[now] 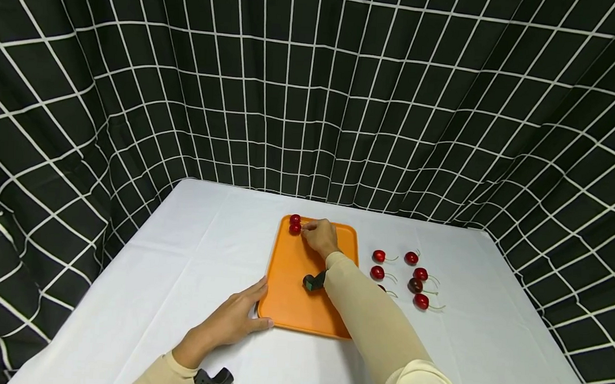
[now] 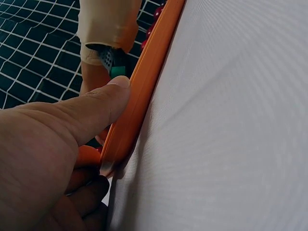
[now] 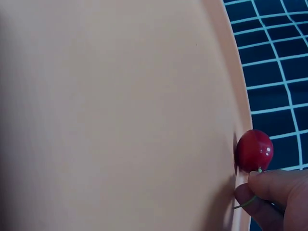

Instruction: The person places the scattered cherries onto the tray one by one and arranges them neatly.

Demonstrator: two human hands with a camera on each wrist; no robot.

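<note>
Right sleeve (image 1: 374, 313) hides near right corner of the tray (image 1: 289, 282), well apart from fingers of the right hand (image 1: 320, 236), tray rim partly covers cherries (image 2: 158, 12) beyond thumb of the left hand (image 2: 43, 144)

Black cloth (image 1: 300, 101) with white grid lines: hangs in folds across the upper half and along both side edges. White-covered table surface (image 1: 194, 239): spans the lower centre.
</note>
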